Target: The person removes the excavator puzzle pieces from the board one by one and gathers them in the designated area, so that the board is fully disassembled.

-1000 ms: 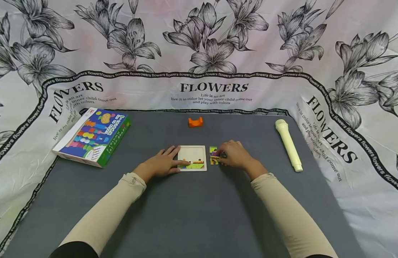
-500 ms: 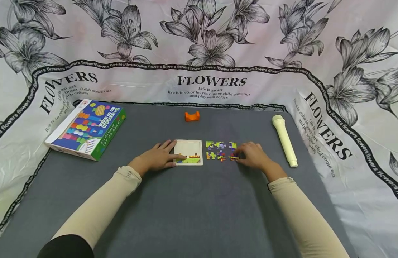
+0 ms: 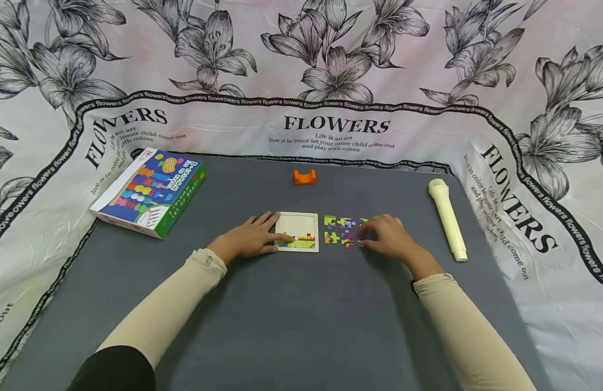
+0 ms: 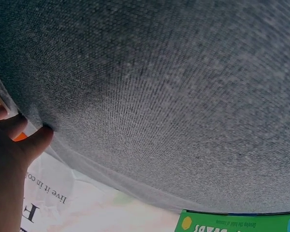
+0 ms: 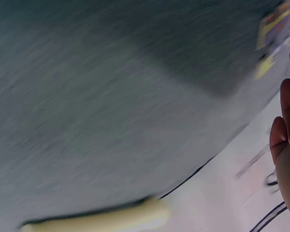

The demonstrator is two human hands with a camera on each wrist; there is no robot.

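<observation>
In the head view, a small square puzzle tray (image 3: 303,217) lies on the table, with joined pieces along its lower part. My left hand (image 3: 247,238) rests on its left edge, fingers spread and one digit reaching over the filled strip. Right of the tray are several loose jigsaw pieces (image 3: 332,238) in two rows. My right hand (image 3: 391,238) is at their right end, thumb and fingers curled round a lower jigsaw piece (image 3: 362,243), partly hidden. The left wrist view shows part of the left hand (image 4: 14,150). Blurred pieces (image 5: 275,29) lie beyond the right hand's fingers (image 5: 289,101).
A blue and green toy box (image 3: 152,190) lies at the back left. An orange curved block (image 3: 304,177) stands behind the tray. To the right lies a pale yellow tube (image 3: 448,220). A flower-printed sheet (image 3: 340,136) hangs along the grey table's (image 3: 301,315) back edge.
My right hand has moved right from the left-hand loose pieces to the right-hand ones, uncovering several pieces. My left hand stays on the tray. The head view has shifted slightly.
</observation>
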